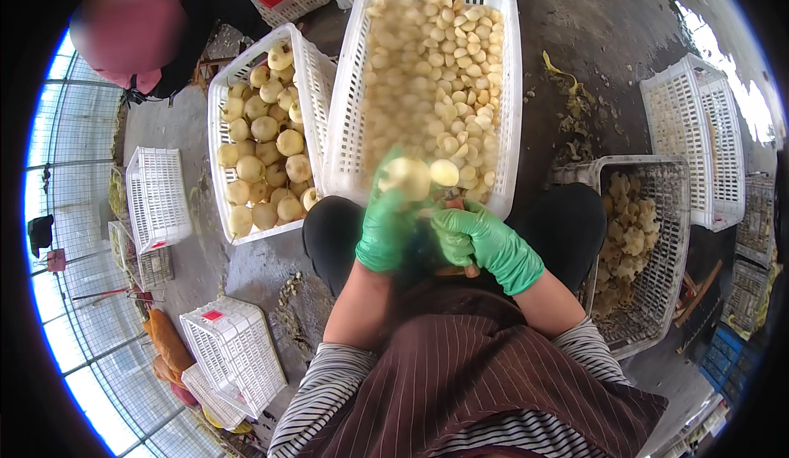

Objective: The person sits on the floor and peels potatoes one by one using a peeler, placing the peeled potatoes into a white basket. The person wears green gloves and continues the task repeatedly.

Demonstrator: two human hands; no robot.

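My left hand [383, 233], in a green glove, grips a pale peeled fruit [404, 177], probably a pear; that side of the picture is blurred. Beside this fruit is a round, pale cut piece [444, 173], just above the tool's tip. My right hand [487, 242], gloved in green too, is closed around a hand tool with a reddish-brown handle [455, 203]. Its working end is mostly hidden. Both hands are over the near end of a white plastic crate [515, 88] that holds many cut fruit pieces [459, 100].
Left of it, a white crate [219, 150] holds whole peeled pears [265, 128]. By my right knee, a dirty crate [675, 211] contains leftover fruit cores [629, 230]. White crates [696, 137] stand farther right. Peel scraps [576, 119] litter the floor. Another person [142, 33] sits at upper left.
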